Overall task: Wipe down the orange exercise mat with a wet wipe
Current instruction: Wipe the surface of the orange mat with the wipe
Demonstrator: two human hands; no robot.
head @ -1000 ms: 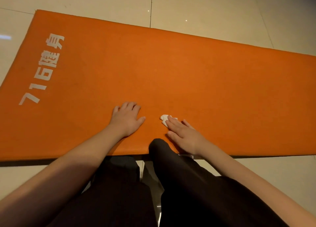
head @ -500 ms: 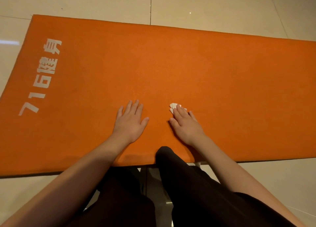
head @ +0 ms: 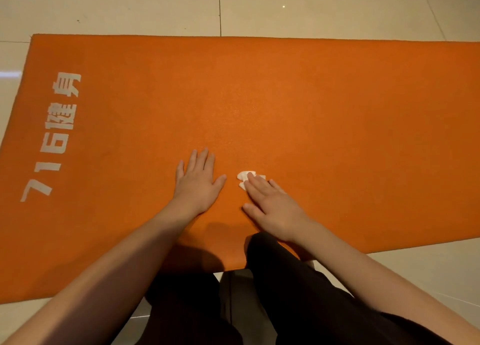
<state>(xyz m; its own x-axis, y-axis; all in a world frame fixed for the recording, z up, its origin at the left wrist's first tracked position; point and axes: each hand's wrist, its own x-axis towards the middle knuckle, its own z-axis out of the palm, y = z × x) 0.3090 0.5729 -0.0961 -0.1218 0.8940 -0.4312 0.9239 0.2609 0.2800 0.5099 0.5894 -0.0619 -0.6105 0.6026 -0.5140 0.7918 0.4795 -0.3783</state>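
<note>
The orange exercise mat (head: 285,105) lies flat on the tiled floor (head: 130,4). Near its front edge, the left hand (head: 198,182) rests palm-down, fingers straight. Just beside it, the right hand (head: 272,204) presses a crumpled white wet wipe (head: 242,177) under flat fingers.

On the tiled floor (head: 337,9) lies the orange mat (head: 324,116) with white lettering (head: 55,134), the left hand (head: 198,181) flat on it and the right hand (head: 272,204) pressing a crumpled white wipe (head: 243,178) under straight fingers.
</note>
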